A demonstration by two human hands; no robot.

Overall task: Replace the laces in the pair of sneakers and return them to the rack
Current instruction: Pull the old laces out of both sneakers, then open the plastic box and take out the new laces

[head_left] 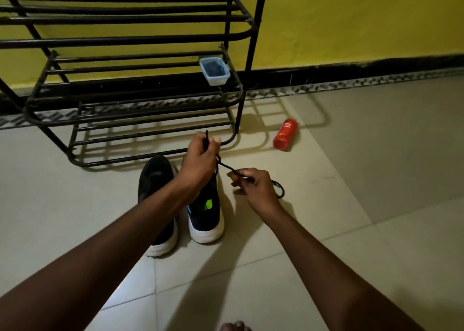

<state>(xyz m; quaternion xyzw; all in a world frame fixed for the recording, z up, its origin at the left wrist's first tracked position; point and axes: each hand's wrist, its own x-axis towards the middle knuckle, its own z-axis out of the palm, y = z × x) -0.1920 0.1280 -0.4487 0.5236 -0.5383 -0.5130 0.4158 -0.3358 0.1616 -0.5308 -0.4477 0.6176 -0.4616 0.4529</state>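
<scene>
My left hand (199, 160) curls its fingers round one end of the black lace (224, 166), the tip poking up above the knuckles. My right hand (253, 187) pinches the other run, with a loop trailing past it. The cord looks thin, limp and light, so I judge it is best gripped close to the stiff tip for threading. Below the hands one sneaker (206, 220) stands beside the other sneaker (155, 180) on the floor, near the rack (135, 42).
</scene>
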